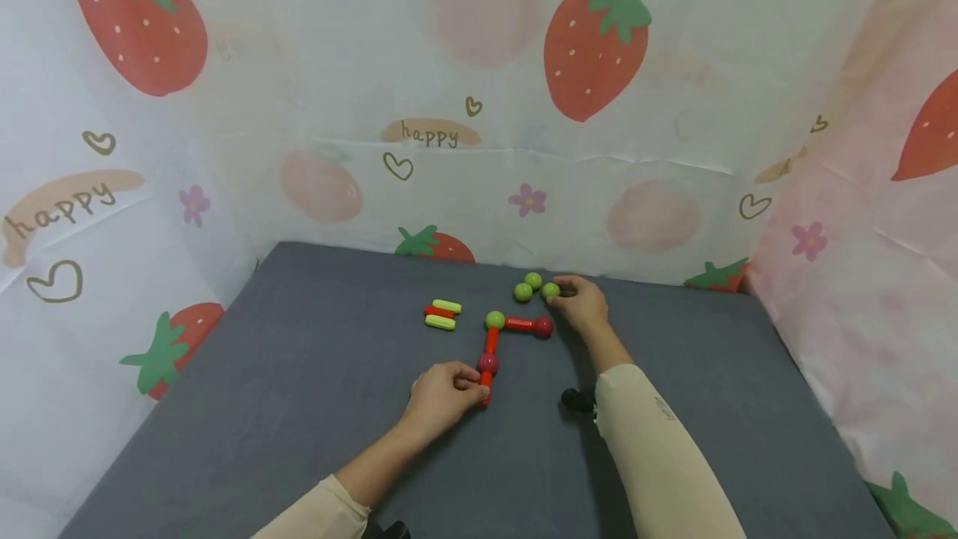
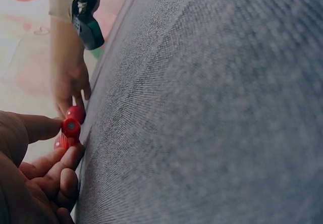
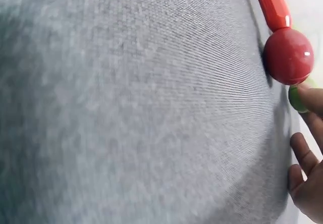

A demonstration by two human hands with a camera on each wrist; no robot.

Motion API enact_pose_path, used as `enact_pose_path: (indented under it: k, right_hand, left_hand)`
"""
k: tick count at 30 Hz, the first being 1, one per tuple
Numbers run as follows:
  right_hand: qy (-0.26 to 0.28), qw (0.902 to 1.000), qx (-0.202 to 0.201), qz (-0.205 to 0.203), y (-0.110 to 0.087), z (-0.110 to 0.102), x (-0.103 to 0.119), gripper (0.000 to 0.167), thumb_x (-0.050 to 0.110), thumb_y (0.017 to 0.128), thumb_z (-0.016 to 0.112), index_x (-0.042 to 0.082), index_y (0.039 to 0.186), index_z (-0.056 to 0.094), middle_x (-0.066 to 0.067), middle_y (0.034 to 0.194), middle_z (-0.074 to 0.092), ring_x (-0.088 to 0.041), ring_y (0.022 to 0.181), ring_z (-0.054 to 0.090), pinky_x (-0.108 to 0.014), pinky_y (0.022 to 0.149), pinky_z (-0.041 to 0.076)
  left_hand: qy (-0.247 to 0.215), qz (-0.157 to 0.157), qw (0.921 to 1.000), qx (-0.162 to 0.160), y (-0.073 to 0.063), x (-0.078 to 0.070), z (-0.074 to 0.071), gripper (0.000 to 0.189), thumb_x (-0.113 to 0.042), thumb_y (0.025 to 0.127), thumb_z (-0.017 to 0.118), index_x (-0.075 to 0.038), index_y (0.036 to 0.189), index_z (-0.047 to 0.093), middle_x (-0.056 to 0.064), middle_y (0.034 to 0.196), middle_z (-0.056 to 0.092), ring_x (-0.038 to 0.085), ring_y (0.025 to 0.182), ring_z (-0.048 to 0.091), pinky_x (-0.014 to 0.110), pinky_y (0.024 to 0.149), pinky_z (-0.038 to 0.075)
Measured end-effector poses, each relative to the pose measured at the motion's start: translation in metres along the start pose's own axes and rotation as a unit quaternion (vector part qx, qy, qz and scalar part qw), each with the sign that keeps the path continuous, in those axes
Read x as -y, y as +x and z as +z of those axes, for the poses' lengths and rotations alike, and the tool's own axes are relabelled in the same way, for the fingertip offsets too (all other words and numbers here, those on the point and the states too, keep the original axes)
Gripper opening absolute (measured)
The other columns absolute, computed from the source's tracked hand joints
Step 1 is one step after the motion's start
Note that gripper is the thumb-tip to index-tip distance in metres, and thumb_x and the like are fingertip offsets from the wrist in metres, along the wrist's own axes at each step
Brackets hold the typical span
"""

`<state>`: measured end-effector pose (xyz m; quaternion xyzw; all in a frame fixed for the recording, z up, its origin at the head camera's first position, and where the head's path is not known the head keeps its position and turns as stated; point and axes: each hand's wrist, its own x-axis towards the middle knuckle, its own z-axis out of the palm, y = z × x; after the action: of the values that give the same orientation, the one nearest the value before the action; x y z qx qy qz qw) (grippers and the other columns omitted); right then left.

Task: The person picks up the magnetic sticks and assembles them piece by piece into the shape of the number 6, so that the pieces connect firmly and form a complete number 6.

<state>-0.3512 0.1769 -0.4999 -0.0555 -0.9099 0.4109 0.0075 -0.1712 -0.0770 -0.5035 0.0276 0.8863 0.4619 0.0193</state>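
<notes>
In the head view my left hand pinches a short red rod at the near end of a joined chain. The left wrist view shows that rod's end face between thumb and fingers. From it the chain runs through a dark red ball, another red rod and a green ball. It then turns right along a red rod to a second dark red ball. Beyond that, my right hand grips a loose green ball between thumb and finger.
Two more green balls lie just left of the gripped one. Left of the chain, two yellow-green rods flank a red rod. Grey cloth covers the table, and a strawberry-print curtain stands around it.
</notes>
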Motion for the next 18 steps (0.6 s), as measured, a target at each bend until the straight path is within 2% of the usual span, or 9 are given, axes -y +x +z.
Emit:
enact_pose_path:
  k: [2,4,10,13,18]
  right_hand:
    - [0.009,0.9999,0.003,-0.006,-0.001,-0.002,0.001,0.043,0.025,0.084,0.077,0.022,0.126,0.065,-0.002,0.130,0.065,-0.026,0.122,0.057,-0.044,0.098,0.045]
    - [0.018,0.9997,0.007,-0.013,-0.004,-0.004,0.002,0.043,0.025,0.085,0.077,0.021,0.126,0.065,-0.003,0.130,0.064,-0.025,0.119,0.058,-0.042,0.090,0.051]
    - [0.036,0.9985,0.008,-0.040,-0.022,-0.014,0.011,0.044,0.028,0.084,0.077,0.019,0.125,0.065,-0.005,0.129,0.064,-0.026,0.116,0.058,-0.042,0.091,0.049]
    - [0.049,0.9974,0.014,-0.050,-0.039,-0.019,0.018,0.044,0.030,0.084,0.077,0.020,0.126,0.065,-0.005,0.127,0.065,-0.025,0.114,0.058,-0.041,0.091,0.049]
    - [0.069,0.9949,0.030,-0.067,-0.072,-0.023,0.027,0.044,0.029,0.084,0.077,0.019,0.125,0.066,-0.004,0.118,0.068,-0.022,0.106,0.059,-0.037,0.082,0.050]
  left_hand:
    - [0.003,0.003,1.0000,-0.002,0.001,0.000,0.000,0.023,-0.035,0.083,0.076,-0.018,0.098,0.072,-0.011,0.081,0.073,0.005,0.079,0.064,0.055,0.101,0.031]
    - [0.003,0.003,1.0000,-0.004,0.001,0.000,0.001,0.022,-0.034,0.083,0.076,-0.017,0.097,0.072,-0.011,0.081,0.073,0.006,0.079,0.064,0.054,0.100,0.031]
    - [0.008,0.001,0.9999,-0.009,0.001,-0.003,0.002,0.022,-0.034,0.083,0.076,-0.017,0.097,0.073,-0.011,0.081,0.073,0.006,0.080,0.064,0.051,0.096,0.033]
    - [0.011,0.003,0.9999,-0.013,0.001,-0.004,0.003,0.022,-0.034,0.083,0.076,-0.018,0.097,0.073,-0.011,0.081,0.073,0.007,0.081,0.064,0.048,0.091,0.033]
    - [0.011,0.003,0.9998,-0.015,0.002,-0.005,0.004,0.022,-0.034,0.082,0.077,-0.017,0.096,0.073,-0.011,0.080,0.073,0.006,0.079,0.063,0.043,0.084,0.031]
